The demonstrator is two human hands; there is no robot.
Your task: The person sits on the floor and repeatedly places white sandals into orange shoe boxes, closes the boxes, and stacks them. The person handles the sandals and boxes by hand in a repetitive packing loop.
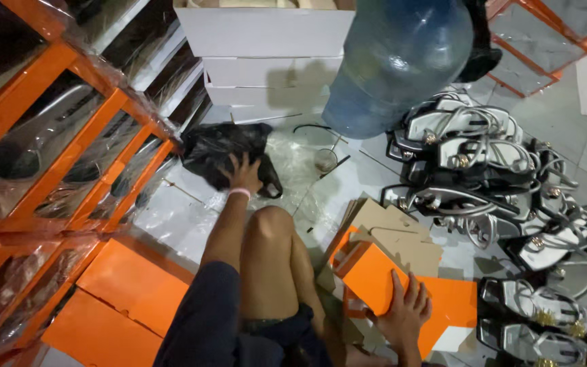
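Observation:
My left hand [242,173] reaches forward past my bent knee and presses into a crumpled black plastic bag [222,146] on the tiled floor; a pale band sits on the wrist. My right hand [404,316] rests with fingers spread on an orange cardboard shoe box [375,272] at my right side. Brown flat cardboard pieces [402,238] lie just behind that box.
A heap of silver strappy sandals [484,177] covers the floor at right. A large blue water jug [399,64] and stacked white boxes [266,54] stand ahead. Orange shelving wrapped in clear plastic [56,149] lines the left. Flat orange box lids [113,306] lie at lower left.

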